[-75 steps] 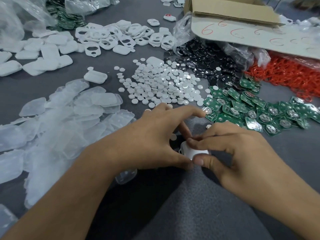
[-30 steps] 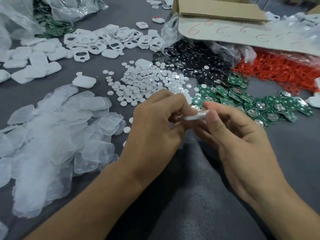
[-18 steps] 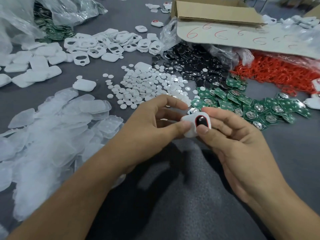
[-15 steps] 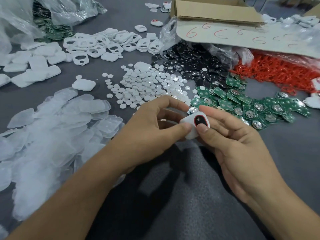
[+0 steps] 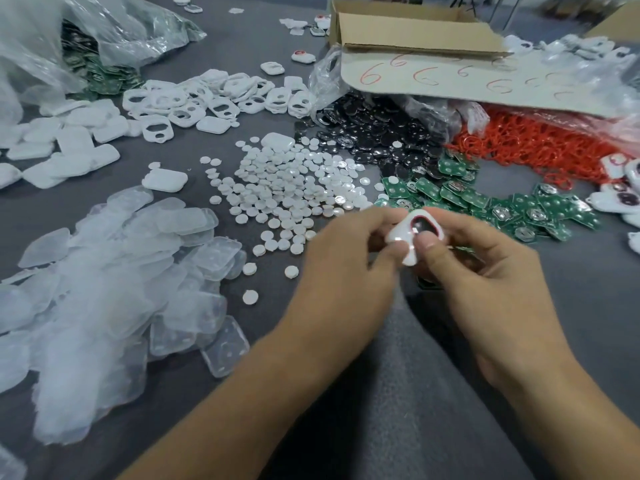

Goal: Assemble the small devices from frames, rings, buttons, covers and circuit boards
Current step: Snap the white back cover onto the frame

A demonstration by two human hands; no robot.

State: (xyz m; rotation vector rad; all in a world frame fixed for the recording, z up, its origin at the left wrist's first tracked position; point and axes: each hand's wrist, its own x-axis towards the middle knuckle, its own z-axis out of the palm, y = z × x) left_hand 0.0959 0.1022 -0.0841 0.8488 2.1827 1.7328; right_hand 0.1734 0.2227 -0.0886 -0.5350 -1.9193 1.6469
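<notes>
The left hand (image 5: pixel 346 271) and right hand (image 5: pixel 485 275) are each pinching the small white device (image 5: pixel 420 230) between thumb and fingertips, holding it above the table (image 5: pixel 588 306); pressed face-down seconds ago, it is now showing its red-ringed black button, so this unit is probably nearing completion; just beyond, circuit boards (image 5: pixel 540 209) and red rings (image 5: pixel 536 147) are lying ready.

White red-ringed device (image 5: pixel 414 237), tilted, above table.
</notes>
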